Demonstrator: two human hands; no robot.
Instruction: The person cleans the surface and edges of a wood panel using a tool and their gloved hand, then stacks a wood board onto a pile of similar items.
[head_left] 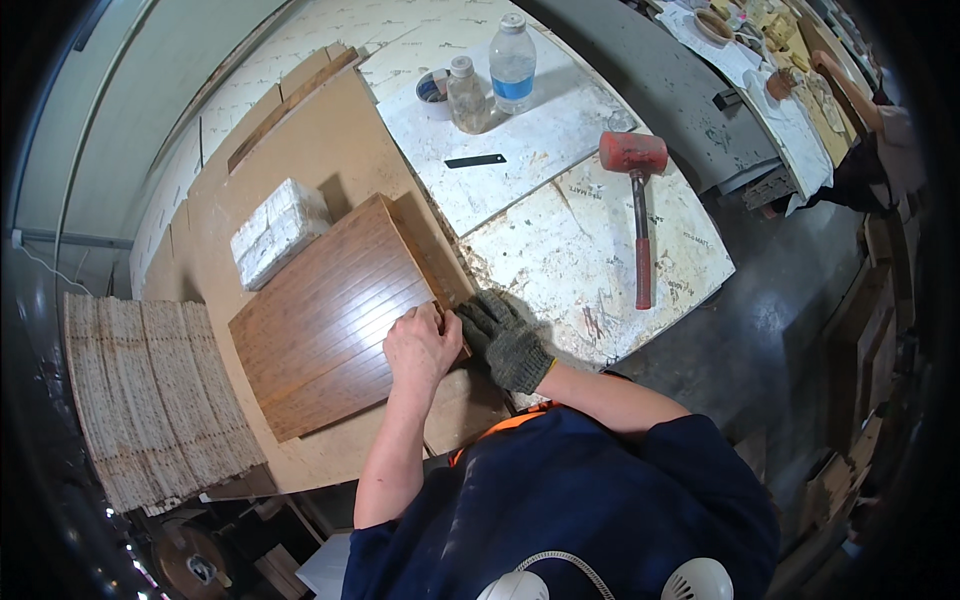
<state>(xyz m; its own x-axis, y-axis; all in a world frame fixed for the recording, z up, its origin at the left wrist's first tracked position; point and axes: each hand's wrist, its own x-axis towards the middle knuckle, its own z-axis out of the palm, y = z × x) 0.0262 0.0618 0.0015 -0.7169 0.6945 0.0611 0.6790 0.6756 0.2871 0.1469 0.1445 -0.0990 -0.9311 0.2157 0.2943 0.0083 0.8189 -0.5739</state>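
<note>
A shiny brown wooden panel [325, 320] with narrow grooves lies tilted on a tan board. My bare left hand [422, 345] rests at its right edge, fingers curled over the rim in a grip; the fingertips are partly hidden. Close beside it, my right hand [503, 342] wears a dark grey knitted glove. Its fingers are stretched out toward the panel's side, with nothing visible in them. At the panel's far left edge sits a white, wrapped-looking block [280, 232].
A red-headed mallet [634, 155], black blade strip [475, 160], water bottle [513, 70], smaller bottle [466, 98] and tape roll [433, 88] lie across the white worktop [590, 240]. Stacked speckled strips [160, 400] stand left. Another person's arm [850, 90] shows at a far-right bench.
</note>
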